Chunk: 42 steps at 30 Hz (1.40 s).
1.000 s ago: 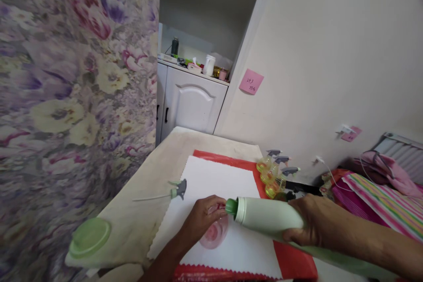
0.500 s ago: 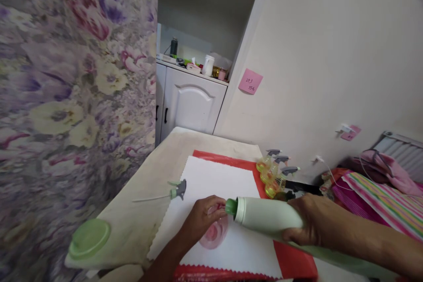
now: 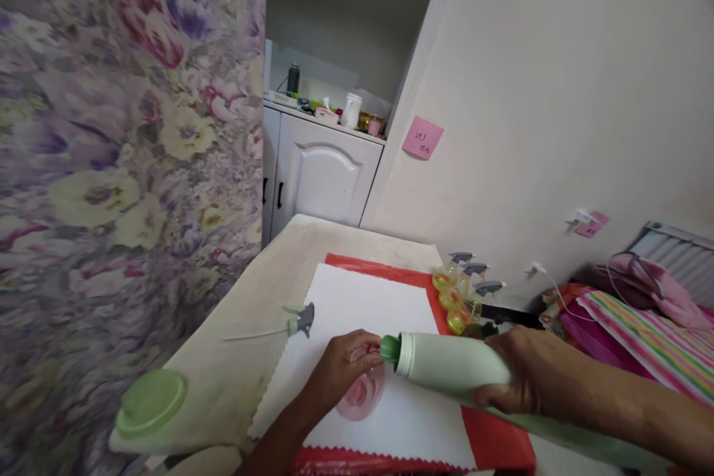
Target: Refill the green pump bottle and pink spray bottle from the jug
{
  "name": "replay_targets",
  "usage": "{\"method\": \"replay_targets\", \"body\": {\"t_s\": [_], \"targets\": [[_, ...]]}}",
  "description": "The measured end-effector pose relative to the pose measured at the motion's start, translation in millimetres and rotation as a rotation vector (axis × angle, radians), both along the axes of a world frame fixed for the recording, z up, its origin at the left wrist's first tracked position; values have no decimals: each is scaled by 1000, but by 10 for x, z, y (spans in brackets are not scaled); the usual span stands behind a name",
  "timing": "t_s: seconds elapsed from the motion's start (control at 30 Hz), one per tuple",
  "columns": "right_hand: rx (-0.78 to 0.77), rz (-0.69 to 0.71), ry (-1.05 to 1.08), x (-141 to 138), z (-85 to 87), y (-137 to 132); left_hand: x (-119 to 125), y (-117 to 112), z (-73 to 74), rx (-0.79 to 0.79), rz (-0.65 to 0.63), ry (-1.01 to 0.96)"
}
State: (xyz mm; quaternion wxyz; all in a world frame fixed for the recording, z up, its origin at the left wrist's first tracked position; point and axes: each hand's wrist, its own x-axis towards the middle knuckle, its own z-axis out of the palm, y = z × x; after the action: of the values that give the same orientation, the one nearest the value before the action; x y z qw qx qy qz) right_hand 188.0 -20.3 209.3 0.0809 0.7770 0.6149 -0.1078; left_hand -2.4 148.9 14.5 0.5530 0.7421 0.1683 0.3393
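Note:
My right hand point(image 3: 516, 375) is wrapped round a large pale green bottle point(image 3: 454, 364), which lies tilted with its darker green spout point(image 3: 390, 348) pointing left. Close to that spout, my left hand point(image 3: 346, 364) has its fingers closed round the neck of a clear pinkish spray bottle body point(image 3: 360, 394). This small bottle stands on a white sheet point(image 3: 368, 297) with a scalloped edge. Whether liquid is flowing cannot be made out. A grey and green trigger spray head point(image 3: 301, 320) with a thin tube lies to the left, over the sheet's edge.
A round green lid point(image 3: 152, 401) rests at the table's near left corner. Several yellow spray bottles point(image 3: 457, 297) with grey triggers stand at the right edge of the red mat point(image 3: 496, 439). A white cabinet point(image 3: 329, 163) is behind the table point(image 3: 223, 379).

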Motion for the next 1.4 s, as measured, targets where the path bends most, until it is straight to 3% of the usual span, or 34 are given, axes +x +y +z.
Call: {"method": "replay_targets", "body": {"t_s": [1.4], "targets": [[8,25,33,46,-2,-28,4,-3,-25,-8,-11,5]]}}
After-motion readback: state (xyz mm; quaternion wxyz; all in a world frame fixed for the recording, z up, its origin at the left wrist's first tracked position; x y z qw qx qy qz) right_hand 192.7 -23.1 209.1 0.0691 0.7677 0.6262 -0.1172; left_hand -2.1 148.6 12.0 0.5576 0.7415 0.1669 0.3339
